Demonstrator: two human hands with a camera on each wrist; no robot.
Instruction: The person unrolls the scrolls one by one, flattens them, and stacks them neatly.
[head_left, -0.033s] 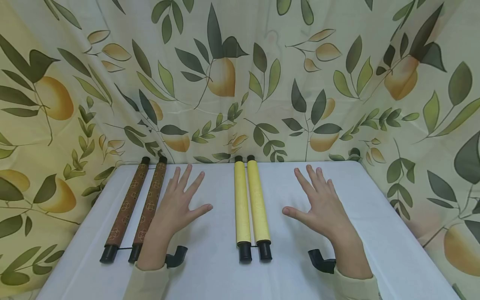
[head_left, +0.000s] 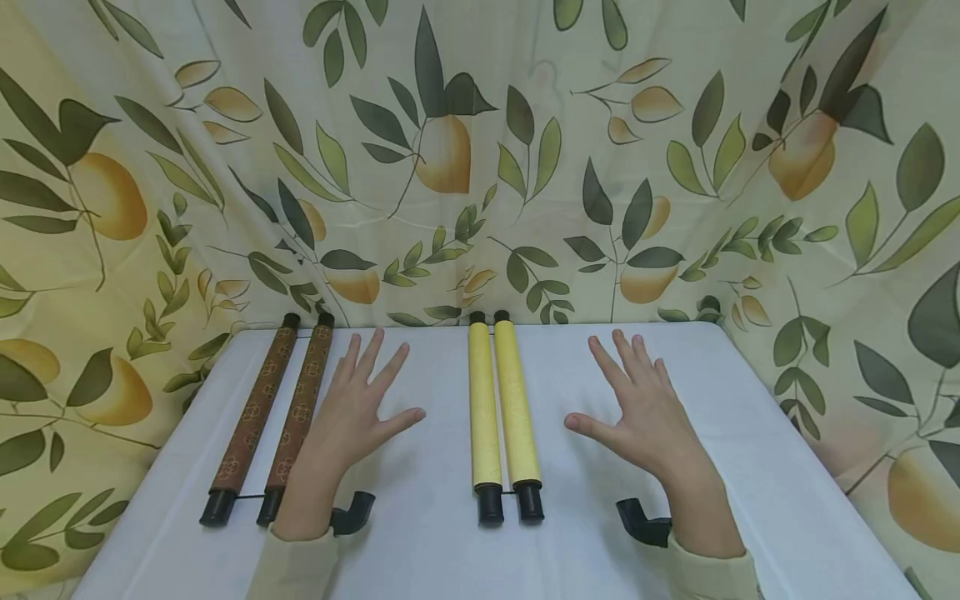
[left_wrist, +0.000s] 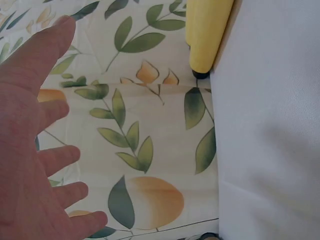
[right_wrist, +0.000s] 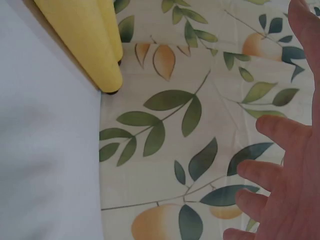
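Note:
Both hands lie flat on a white table (head_left: 442, 550), fingers spread. My left hand (head_left: 358, 408) rests between a brown patterned scroll (head_left: 277, 412) with two black-capped rollers and a yellow scroll (head_left: 501, 408). My right hand (head_left: 637, 408) rests to the right of the yellow scroll, apart from it. Neither hand holds anything. The left wrist view shows the left hand (left_wrist: 35, 150) with straight fingers and the yellow scroll's far end (left_wrist: 205, 35). In the right wrist view, the right hand's fingers (right_wrist: 280, 185) are spread, with the yellow scroll (right_wrist: 87, 40) at upper left.
A cloth printed with leaves and fruit (head_left: 480, 167) hangs behind and beside the table. Black wrist-camera mounts (head_left: 352, 512) (head_left: 641, 523) show beside each forearm. The table's far edge meets the cloth just past the scroll ends.

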